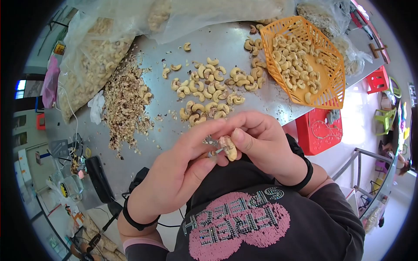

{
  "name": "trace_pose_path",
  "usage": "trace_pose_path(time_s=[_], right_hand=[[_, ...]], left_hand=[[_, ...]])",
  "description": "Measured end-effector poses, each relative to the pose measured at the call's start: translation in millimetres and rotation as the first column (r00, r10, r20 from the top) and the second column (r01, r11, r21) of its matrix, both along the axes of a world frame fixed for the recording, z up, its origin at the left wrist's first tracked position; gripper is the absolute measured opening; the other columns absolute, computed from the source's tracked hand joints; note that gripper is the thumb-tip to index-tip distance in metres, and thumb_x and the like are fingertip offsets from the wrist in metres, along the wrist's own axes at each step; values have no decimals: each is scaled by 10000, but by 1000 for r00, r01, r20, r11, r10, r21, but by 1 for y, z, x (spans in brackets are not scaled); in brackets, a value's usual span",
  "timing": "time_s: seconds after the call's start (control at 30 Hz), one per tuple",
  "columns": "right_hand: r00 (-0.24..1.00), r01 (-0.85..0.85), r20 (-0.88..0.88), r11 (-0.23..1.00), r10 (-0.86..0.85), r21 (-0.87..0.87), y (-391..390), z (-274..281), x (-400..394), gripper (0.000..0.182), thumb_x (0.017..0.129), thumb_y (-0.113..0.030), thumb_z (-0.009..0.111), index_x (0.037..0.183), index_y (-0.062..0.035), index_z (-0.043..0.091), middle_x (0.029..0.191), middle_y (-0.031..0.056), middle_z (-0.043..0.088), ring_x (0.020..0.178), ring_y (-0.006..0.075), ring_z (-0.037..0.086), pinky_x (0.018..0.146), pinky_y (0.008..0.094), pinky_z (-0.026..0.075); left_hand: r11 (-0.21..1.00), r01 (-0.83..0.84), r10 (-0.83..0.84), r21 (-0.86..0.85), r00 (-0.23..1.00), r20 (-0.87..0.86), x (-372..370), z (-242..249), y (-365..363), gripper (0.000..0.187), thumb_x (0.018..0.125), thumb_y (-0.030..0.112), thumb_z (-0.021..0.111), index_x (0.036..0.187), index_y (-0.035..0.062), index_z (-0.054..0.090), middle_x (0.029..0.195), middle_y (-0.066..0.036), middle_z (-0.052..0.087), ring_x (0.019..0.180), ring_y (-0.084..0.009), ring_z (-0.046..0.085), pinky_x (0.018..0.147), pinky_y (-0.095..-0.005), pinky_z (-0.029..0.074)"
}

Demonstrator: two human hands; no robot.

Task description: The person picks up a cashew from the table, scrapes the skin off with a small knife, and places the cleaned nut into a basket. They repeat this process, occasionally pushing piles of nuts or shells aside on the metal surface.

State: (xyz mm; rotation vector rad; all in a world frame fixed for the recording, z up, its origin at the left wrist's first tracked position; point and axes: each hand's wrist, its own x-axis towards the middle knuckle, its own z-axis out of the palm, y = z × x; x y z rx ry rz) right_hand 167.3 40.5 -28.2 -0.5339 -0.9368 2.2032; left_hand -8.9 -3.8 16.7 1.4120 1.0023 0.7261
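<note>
At the centre of the frame the right hand (pixel 261 139) pinches a cashew nut (pixel 229 147) between thumb and curled fingers; the left hand (pixel 180 172) meets it from the lower left, fingers closed on a small metal blade (pixel 212 148) whose tip touches the nut. Above the hands, loose cashews (pixel 209 89) lie scattered on the steel table (pixel 270 102) — an orange basket (pixel 335 87) of cashews sits at the upper right; a heap of husk scraps (pixel 126 102) lies at the left, under clear bags (pixel 93 61) of nuts.
</note>
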Motion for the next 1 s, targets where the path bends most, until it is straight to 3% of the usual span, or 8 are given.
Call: trace_pose_path(time_s=[0.13,0.2,0.3,0.43,0.67,0.73,1.0], right_hand=[[1000,26,16,1000,-26,-17,-2,3,0,223,804,-118,561,986,8,528,793,28,566,706,81,532,610,197,418],[998,62,0,977,-63,205,-1,3,-2,299,744,-64,622,1017,9,524,824,25,564,747,92,532,666,221,427],[998,37,47,996,-41,79,-2,8,1,371,692,-30,665,1031,7,520,859,25,559,778,98,525,718,243,426],[997,61,46,987,-69,149,-2,4,-1,367,696,-32,662,1032,5,520,870,31,556,789,101,525,741,246,423],[990,118,49,957,-136,265,-4,-1,-1,367,677,-43,682,1009,5,534,917,66,572,870,134,540,783,260,416],[987,125,62,946,-150,298,-4,-1,-1,364,671,-46,687,1000,6,540,922,73,576,880,139,542,786,262,417],[927,233,168,867,-335,441,-7,-4,-8,356,643,-104,714,952,5,574,942,81,591,882,129,549,787,248,421]], left_hand=[[998,-42,42,45,999,5,0,-3,-2,415,828,-18,401,1230,11,302,1064,-125,493,855,-169,556,765,-265,426],[995,-80,80,63,997,14,0,-5,-3,407,826,-20,403,1223,10,315,1074,-128,491,885,-178,552,775,-269,426],[989,-138,133,61,989,69,3,-7,-8,399,822,-24,409,1213,9,337,1103,-133,482,942,-196,541,795,-278,427],[991,-91,83,99,994,77,5,-8,-7,407,811,-30,428,1210,9,355,1150,-142,461,991,-214,526,798,-287,436],[980,-146,147,134,989,1,8,-11,-8,444,779,-34,477,1207,24,379,1026,-147,548,879,-219,581,730,-275,462],[883,-140,220,449,967,-132,8,-18,-6,437,745,-34,522,1169,36,439,947,-142,582,780,-234,601,651,-272,471],[680,-170,460,713,856,-234,15,-30,-3,410,653,-44,602,1050,48,559,851,-106,613,617,-199,577,505,-257,433]])
